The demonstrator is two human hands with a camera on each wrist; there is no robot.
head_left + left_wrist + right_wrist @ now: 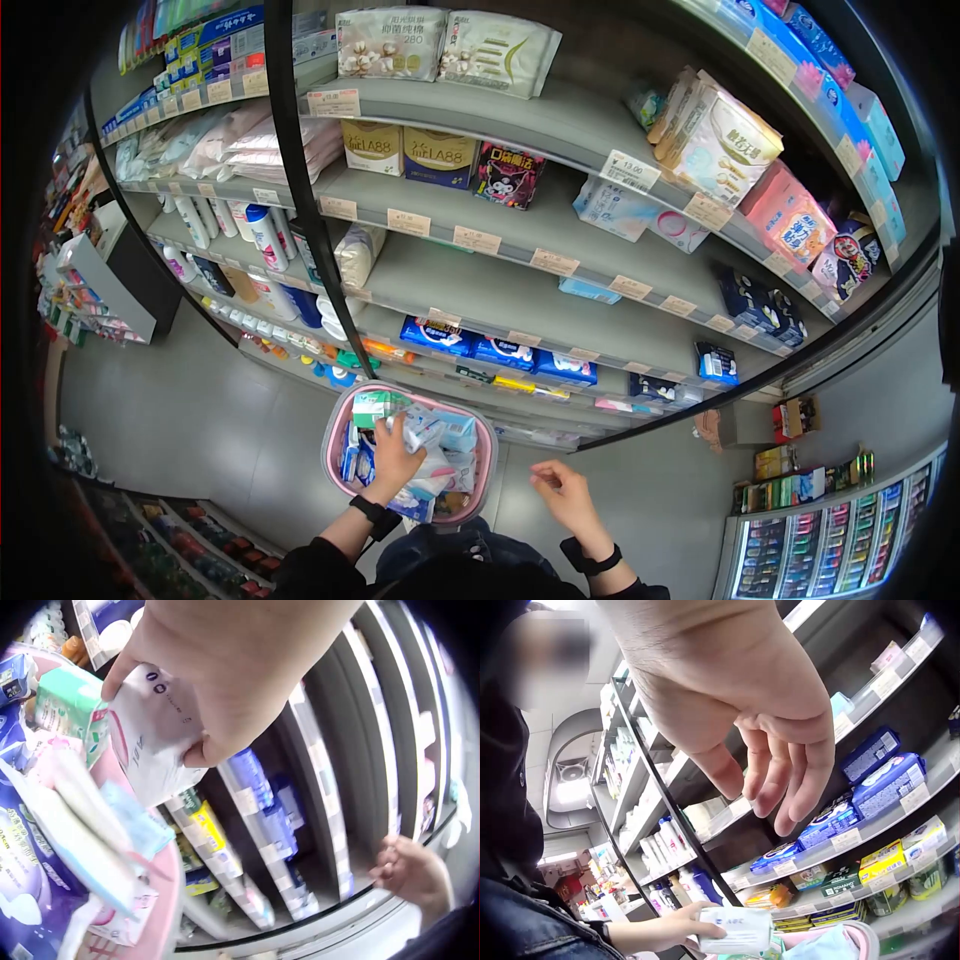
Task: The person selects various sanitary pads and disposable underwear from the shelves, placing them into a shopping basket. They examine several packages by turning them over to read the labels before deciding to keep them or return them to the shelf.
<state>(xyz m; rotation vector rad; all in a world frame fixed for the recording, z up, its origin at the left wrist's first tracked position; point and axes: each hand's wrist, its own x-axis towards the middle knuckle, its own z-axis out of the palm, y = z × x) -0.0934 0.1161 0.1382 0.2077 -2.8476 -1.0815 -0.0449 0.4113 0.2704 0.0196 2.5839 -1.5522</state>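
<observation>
My left hand (398, 458) grips a white soft pack with ABC lettering (736, 930), thumb on one side and fingers on the other. In the left wrist view, the white pack (154, 739) overlaps the rim of a pink basket (174, 889). Inside the basket lie a green-and-white pack (71, 705), a purple pack (37, 877), a light blue pack (457, 430) and several other packs. To the right of the basket, my right hand (562, 492) hangs in the air, fingers loosely curled, holding nothing.
Curved grey shelves (440, 285) with price tags stand ahead, carrying blue packs (500, 352), boxes and bottles. A dark upright post (300, 170) divides them. Grey floor (230, 420) shows left of the basket. A low display rack (830, 530) stands at right. Another person (510, 772) appears at left in the right wrist view.
</observation>
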